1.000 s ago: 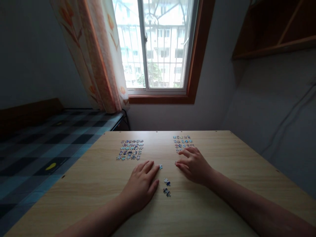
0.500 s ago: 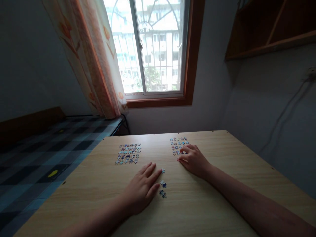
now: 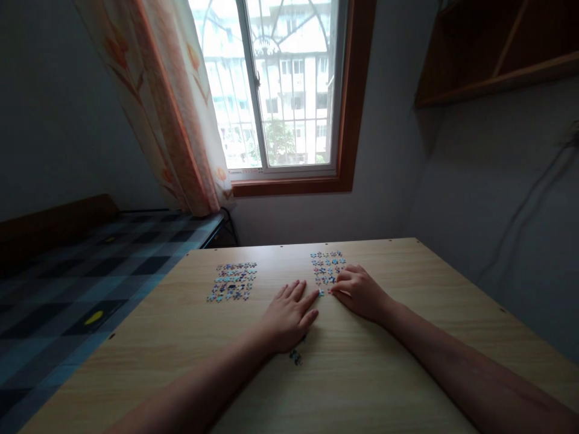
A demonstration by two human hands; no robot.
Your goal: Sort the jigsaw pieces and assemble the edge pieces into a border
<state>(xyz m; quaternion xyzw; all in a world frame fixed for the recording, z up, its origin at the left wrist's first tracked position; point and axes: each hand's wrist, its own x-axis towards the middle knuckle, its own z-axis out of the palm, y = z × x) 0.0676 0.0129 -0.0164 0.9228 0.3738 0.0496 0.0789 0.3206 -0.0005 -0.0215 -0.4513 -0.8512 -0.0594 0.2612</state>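
Observation:
My left hand (image 3: 292, 316) lies flat on the table with its fingers spread. Its index fingertip touches a light-blue jigsaw piece (image 3: 321, 293). Just to the right, my right hand (image 3: 362, 293) has thumb and index finger closed on a small puzzle piece (image 3: 330, 291) at the tabletop. Beyond it, rows of jigsaw pieces (image 3: 323, 263) are laid out, and the right hand hides part of their near right corner. A few dark loose pieces (image 3: 295, 357) lie below my left hand, which partly covers them.
A second block of jigsaw pieces (image 3: 233, 281) lies on the left of the wooden table (image 3: 158, 355). A checked bed (image 3: 49, 307) stands along the table's left side. Ahead are a curtain (image 3: 167, 108) and a barred window (image 3: 294, 90); a shelf (image 3: 497, 81) hangs at upper right.
My left hand has slid forward and to the right, moving the light-blue piece up beside my right hand. My right hand has shifted slightly right, its fingers drawing closer together.

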